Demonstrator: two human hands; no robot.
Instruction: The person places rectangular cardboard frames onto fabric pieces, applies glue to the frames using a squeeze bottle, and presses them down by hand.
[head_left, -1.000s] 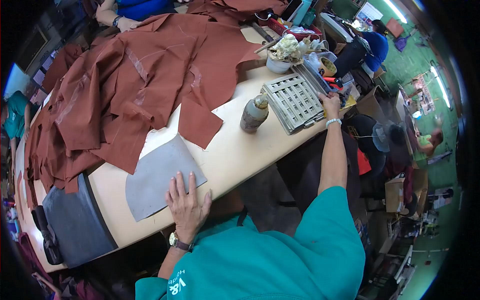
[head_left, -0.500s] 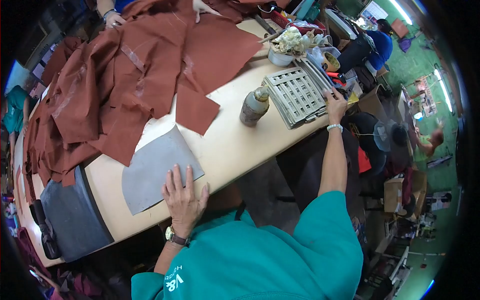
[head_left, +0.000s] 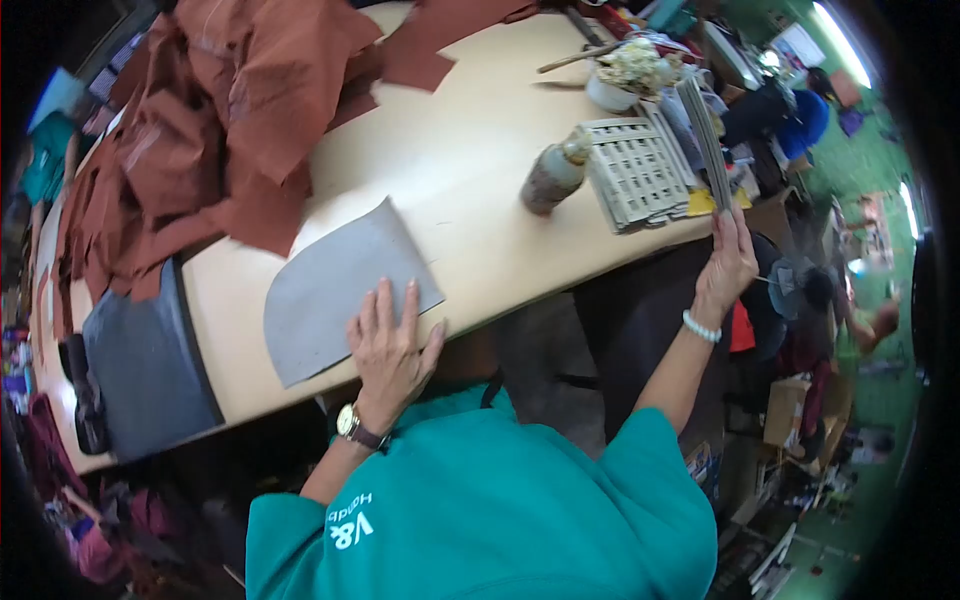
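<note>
My left hand (head_left: 388,340) lies flat, fingers stretched, on a curved-edged grey sheet (head_left: 345,280) near the table's front edge. At the right end of the table, my right hand (head_left: 728,262) grips the lower end of a stack of thin flat pieces (head_left: 706,145), held up edge-on so their faces are hidden. Just left of it lies a pile of pale slotted panels (head_left: 640,172). A stained bottle (head_left: 552,178) with a pale top stands beside that pile.
Crumpled reddish-brown sheets (head_left: 265,90) cover the far left of the table (head_left: 470,150). A dark grey sheet (head_left: 150,370) lies at the near left, by a black rolled object (head_left: 85,395). A white tub (head_left: 612,92) with crusted contents stands at the back right.
My right hand has lifted a stack of thin pieces from beside the slotted panels and turned it upright. The brown sheets have been drawn away to the far left. My left hand stays on the grey sheet.
</note>
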